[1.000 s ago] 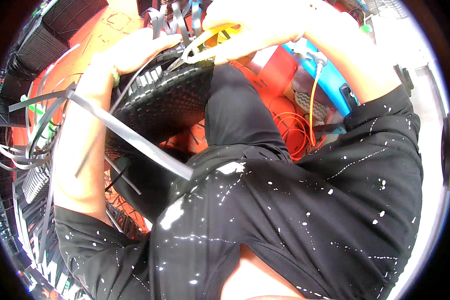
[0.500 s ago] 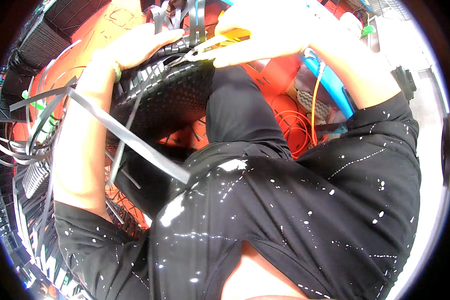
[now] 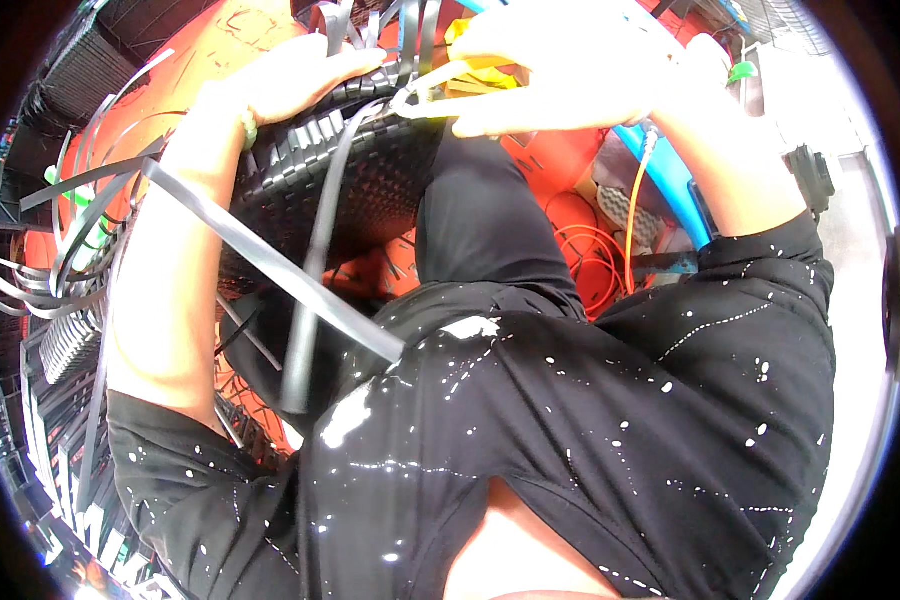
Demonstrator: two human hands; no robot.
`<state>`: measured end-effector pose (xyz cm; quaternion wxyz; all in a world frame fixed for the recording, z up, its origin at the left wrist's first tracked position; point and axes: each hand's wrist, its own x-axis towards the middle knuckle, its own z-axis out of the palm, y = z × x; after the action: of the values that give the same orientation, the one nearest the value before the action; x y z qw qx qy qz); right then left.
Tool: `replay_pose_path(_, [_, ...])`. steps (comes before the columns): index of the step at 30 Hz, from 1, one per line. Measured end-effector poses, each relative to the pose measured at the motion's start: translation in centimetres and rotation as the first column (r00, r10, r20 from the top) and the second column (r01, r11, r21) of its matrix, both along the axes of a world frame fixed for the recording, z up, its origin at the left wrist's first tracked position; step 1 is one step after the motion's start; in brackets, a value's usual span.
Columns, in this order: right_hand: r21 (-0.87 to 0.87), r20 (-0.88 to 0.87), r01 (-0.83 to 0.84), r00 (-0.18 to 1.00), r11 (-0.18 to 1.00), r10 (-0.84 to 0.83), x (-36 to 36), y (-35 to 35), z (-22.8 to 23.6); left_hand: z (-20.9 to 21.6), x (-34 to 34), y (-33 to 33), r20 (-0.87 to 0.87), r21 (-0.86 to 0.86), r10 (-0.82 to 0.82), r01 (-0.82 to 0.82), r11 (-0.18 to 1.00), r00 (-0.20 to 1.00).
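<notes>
A black basket (image 3: 310, 175) woven from flat plastic strips rests by my legs, its rim toward the top. My left hand (image 3: 280, 85) closes over the rim, thumb stretched along it; the other fingers are partly hidden. In my right hand (image 3: 560, 75), washed out by glare, is a yellow-handled plier-like tool (image 3: 450, 78) with its handles apart. Its tip meets the rim, where a loose grey strip (image 3: 320, 235) comes out and hangs down. Another long strip (image 3: 270, 275) crosses over my left forearm toward my lap. Upright strip ends (image 3: 410, 35) stand beyond the rim.
Loose strips (image 3: 55, 280) stick out at the left beside a bundle (image 3: 70, 345). An orange cord (image 3: 632, 220) and a blue curved bar (image 3: 670, 185) lie at the right. Red floor (image 3: 560, 160) shows beneath, and dark woven pieces (image 3: 85, 75) stand at far left.
The loose strip at the tool's tip has swung right and hangs lower. Both hands and the basket rim have shifted slightly right in view. The tool is still in my right hand.
</notes>
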<state>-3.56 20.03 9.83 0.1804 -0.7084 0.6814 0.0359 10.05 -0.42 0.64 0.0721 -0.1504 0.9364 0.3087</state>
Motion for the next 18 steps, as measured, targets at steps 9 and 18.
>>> replay_pose_path(9, [0.146,-0.169,0.038,0.986,0.989,-0.013,1.4,-0.3,2.2,-0.3,-0.6,0.1,-0.03,0.065,-0.049,0.051,0.997,0.998])
replay_pose_path(18, [0.234,-0.175,0.135,0.98,0.963,-0.095,2.0,-1.4,1.6,-0.5,0.0,0.3,-0.042,-0.033,-0.008,0.007,0.999,0.999])
